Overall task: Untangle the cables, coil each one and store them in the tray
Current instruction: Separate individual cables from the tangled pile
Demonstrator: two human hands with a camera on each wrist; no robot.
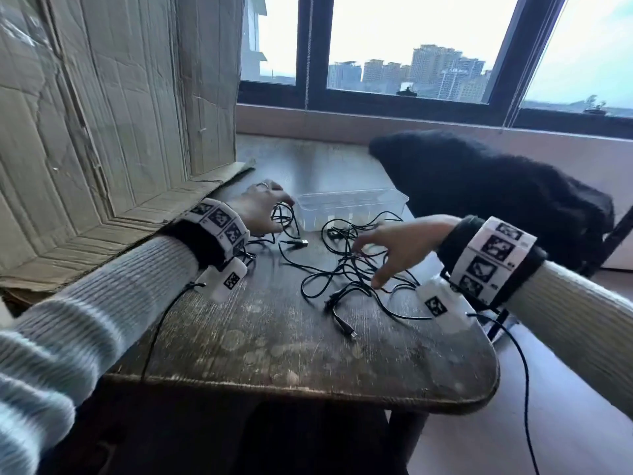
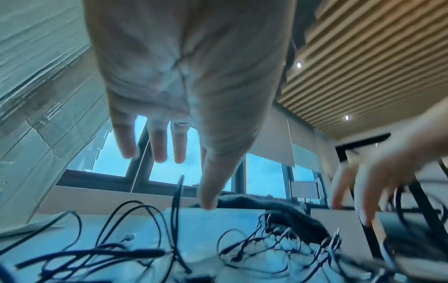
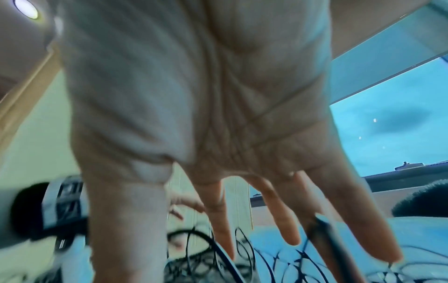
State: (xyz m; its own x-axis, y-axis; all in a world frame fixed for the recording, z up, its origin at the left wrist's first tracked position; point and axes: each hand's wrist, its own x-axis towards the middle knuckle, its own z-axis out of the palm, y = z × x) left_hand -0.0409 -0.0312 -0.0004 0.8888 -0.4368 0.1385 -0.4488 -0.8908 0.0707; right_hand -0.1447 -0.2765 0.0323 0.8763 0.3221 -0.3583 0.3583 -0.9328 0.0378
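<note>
Both hands [image 1: 260, 209] [image 1: 400, 245] spread over tangled cables [image 1: 346, 269], tray [image 1: 349, 207] behind.

One clear plastic tray [image 1: 352, 205] sits on the surface [image 1: 274, 337]. Just in front of the tray lies one tangle of black cables [image 1: 342, 269]; their number cannot be told. Two hands reach over them: left hand [image 1: 260, 209], right hand [image 1: 400, 245].

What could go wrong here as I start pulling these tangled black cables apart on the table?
The cables cross each other many times, so tugging one with the right hand could tighten a knot. Loops lie against the light, clear tray, so a pull from the left hand might drag or tip it. One plug lies toward the table's near edge and could slide off.
</note>
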